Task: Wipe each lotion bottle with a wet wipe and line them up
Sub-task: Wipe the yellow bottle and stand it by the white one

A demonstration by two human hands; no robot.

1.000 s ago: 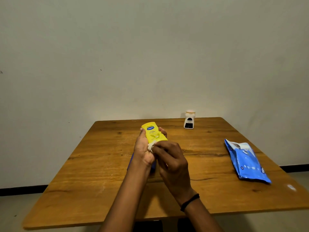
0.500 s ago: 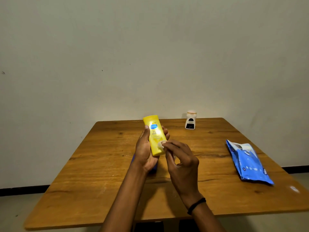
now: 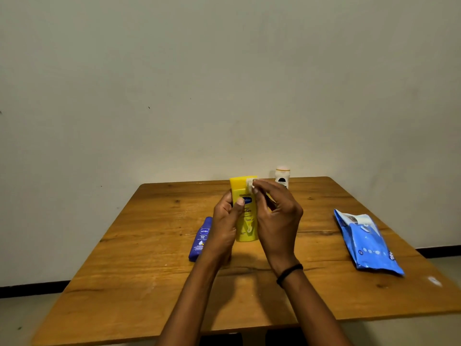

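1. Blue lotion bottle: lies flat on the wooden counter, label up, long axis running away from the viewer. Its right edge is hidden behind the left wrist.
2. Left hand: fingers and thumb curl round the left side of the yellow lotion bottle, with the thumb across the front label.
3. Yellow lotion bottle: held between the two hands, upright, long axis near vertical, darker end uppermost. Whether its lower end touches the counter cannot be told.
4. Wet wipe: a small white wad touching the bottle's upper right corner.
5. Right hand: fingertips pinch the wet wipe; a black band circles the wrist.
6. White bottle: upright at the counter's far edge, partly behind the right fingers.
7. Blue wipe pack: lies flat, well apart at right, long axis running away from the viewer.
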